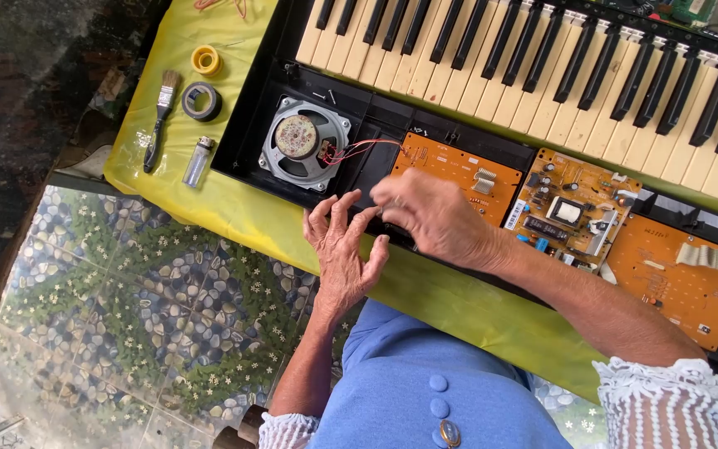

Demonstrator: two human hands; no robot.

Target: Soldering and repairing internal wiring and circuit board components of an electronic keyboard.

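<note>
Black plastic keyboard casing (376,158) lies under both hands: left hand (344,249) spread flat on its edge, right hand (434,218) curled, grip hidden, beside the orange circuit board (454,170).

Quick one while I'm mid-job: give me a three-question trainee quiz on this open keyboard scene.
1. True or false: the speaker is joined by red wires to an orange circuit board.
2. Which lies nearest the paintbrush? A) tape roll B) lighter
3. Where do the left hand and right hand rest?

Key: 1 true; 2 A; 3 on the keyboard case's front edge, beside the speaker.
</note>
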